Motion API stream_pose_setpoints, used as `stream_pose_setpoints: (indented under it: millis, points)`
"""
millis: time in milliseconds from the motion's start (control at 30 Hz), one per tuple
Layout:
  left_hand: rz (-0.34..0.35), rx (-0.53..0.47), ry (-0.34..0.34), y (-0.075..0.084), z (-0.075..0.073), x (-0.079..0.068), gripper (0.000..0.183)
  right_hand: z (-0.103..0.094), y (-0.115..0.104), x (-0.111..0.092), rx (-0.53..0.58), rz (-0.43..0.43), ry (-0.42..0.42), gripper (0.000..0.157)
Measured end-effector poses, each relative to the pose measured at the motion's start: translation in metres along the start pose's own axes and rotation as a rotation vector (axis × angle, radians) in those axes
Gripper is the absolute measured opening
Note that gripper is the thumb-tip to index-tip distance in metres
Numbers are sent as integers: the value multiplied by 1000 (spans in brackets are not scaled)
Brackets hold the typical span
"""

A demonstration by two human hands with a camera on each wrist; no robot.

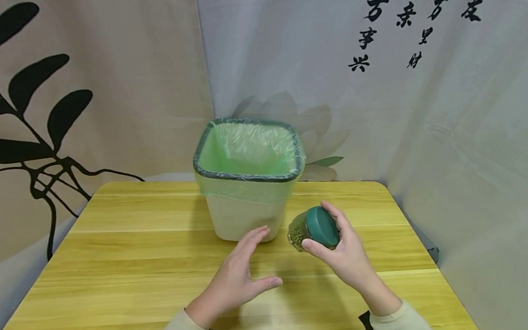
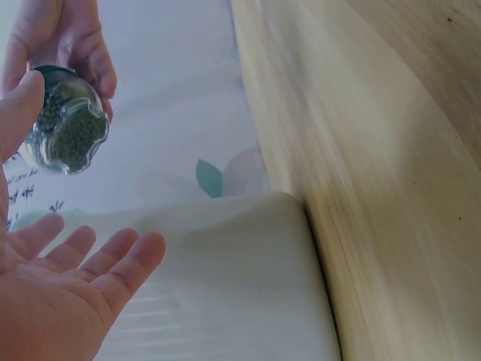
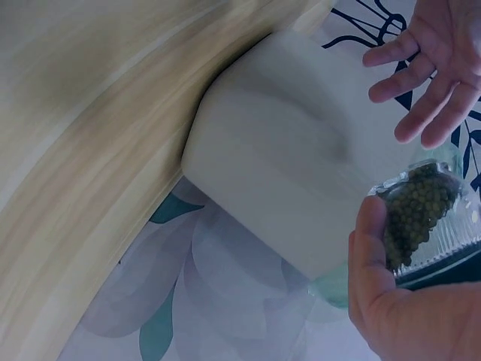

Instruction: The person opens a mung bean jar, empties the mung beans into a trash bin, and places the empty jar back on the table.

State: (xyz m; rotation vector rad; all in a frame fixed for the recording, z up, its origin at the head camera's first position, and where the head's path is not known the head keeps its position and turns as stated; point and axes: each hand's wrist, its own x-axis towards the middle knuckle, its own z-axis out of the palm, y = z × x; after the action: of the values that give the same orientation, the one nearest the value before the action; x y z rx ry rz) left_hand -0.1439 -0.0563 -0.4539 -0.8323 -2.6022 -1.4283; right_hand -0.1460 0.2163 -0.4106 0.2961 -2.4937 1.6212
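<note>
A small clear jar (image 1: 299, 232) with a dark green lid (image 1: 322, 227) is held tilted above the table by my right hand (image 1: 347, 257), thumb and fingers round the lid end. Small round green beans (image 3: 421, 210) show through its ribbed wall. My left hand (image 1: 238, 274) hovers to the left of the jar, fingers extended and thumb apart, touching nothing; its spread fingers (image 2: 124, 259) show in the left wrist view. Just behind both hands stands a pale bin (image 1: 249, 213) with a dark rim and a light green plastic liner (image 1: 257, 144).
The bin stands on a yellow wood-grain table (image 1: 135, 260), near its back edge. A pale curtain (image 1: 281, 37) with dark writing and leaf prints hangs behind the table and along its right side.
</note>
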Motion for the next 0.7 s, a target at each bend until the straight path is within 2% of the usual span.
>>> stream_pose_setpoints:
  millis: [333, 700]
  points:
    - [31, 10, 66, 3, 4, 2, 116, 14, -5, -3, 37, 0, -11, 89]
    - [27, -3, 73, 3, 6, 4, 119, 27, -10, -3, 83, 9, -41, 89]
